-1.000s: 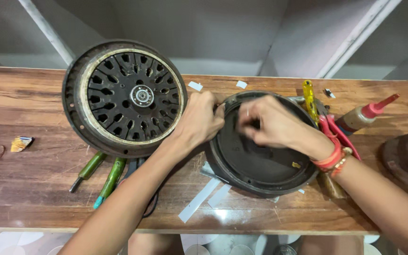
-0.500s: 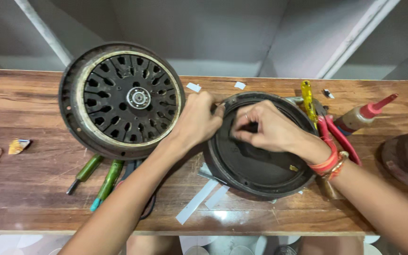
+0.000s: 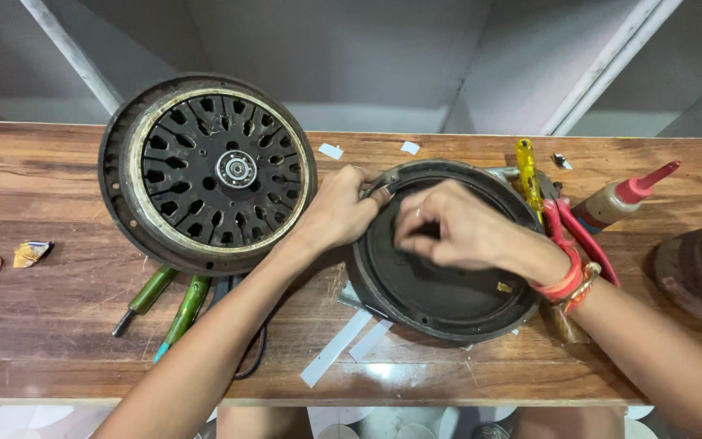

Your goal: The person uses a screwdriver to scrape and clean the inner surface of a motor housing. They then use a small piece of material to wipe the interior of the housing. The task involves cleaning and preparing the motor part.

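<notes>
a dark round motor cover was seen lying flat on the wooden tabletop, right of the frame's centre. its upper left rim was gripped by the left hand, with the fingers curled over the edge. the right hand was held over the cover's upper inside, the fingertips pinched together near the rim; what was pinched between them could not be told. red and orange bangles were worn on the right wrist.

a slotted motor rotor with a central bearing was stood in the upper left of the frame, just beside the left hand. two green-handled screwdrivers were laid below it, partly tucked under its edge. white paper strips were spread under and below the cover. a yellow-handled screwdriver and red-handled pliers were placed at the cover's right, with a red-capped glue bottle further right. a brown rusty part was seen at the right edge.
</notes>
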